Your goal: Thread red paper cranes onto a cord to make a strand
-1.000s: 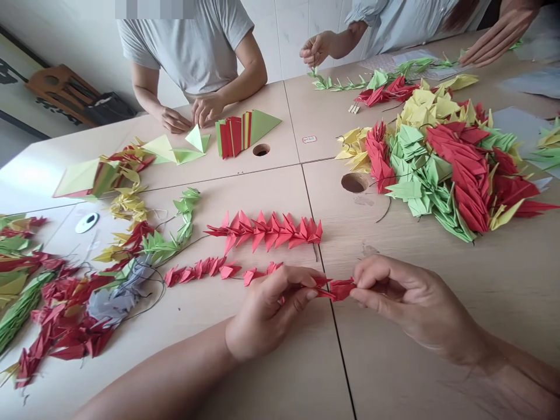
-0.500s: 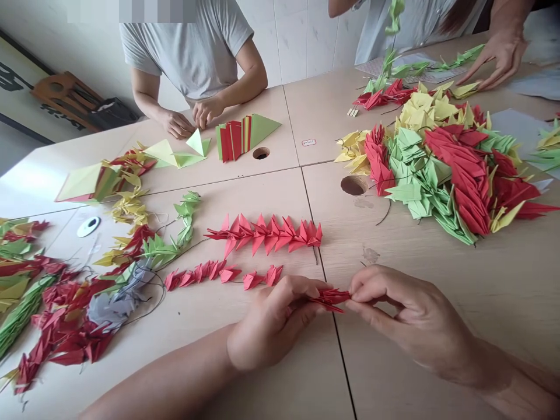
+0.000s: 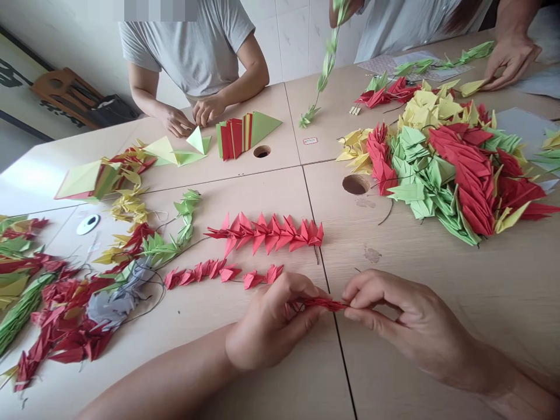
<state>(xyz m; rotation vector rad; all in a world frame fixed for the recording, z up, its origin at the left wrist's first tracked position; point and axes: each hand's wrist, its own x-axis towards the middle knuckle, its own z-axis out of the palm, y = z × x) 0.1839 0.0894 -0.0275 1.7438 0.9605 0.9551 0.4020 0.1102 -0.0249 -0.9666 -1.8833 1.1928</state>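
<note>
Low over the table, my left hand (image 3: 280, 326) pinches a small bundle of folded red paper cranes (image 3: 322, 304) between thumb and fingers, and part of it is hidden in the palm. On the other end of the bundle, my right hand (image 3: 398, 321) closes thumb and fingertips at its tip. Just beyond my hands lies a string of red paper cranes (image 3: 266, 234). A shorter, sparser red crane string (image 3: 201, 272) rests nearer, its right end close to my left hand.
A heap of red, green and yellow cranes (image 3: 459, 169) lies at right. Mixed strands (image 3: 74, 309) spread at left. Across the table, a co-worker's hands (image 3: 192, 116) touch green paper beside fanned paper (image 3: 247, 137). Another person holds up a green strand (image 3: 328, 64). The tabletop has holes (image 3: 356, 184).
The red bundle has turned edge-on and shifted slightly left, and my right hand has moved slightly left with it. At the back, the green strand now hangs further left and lower.
</note>
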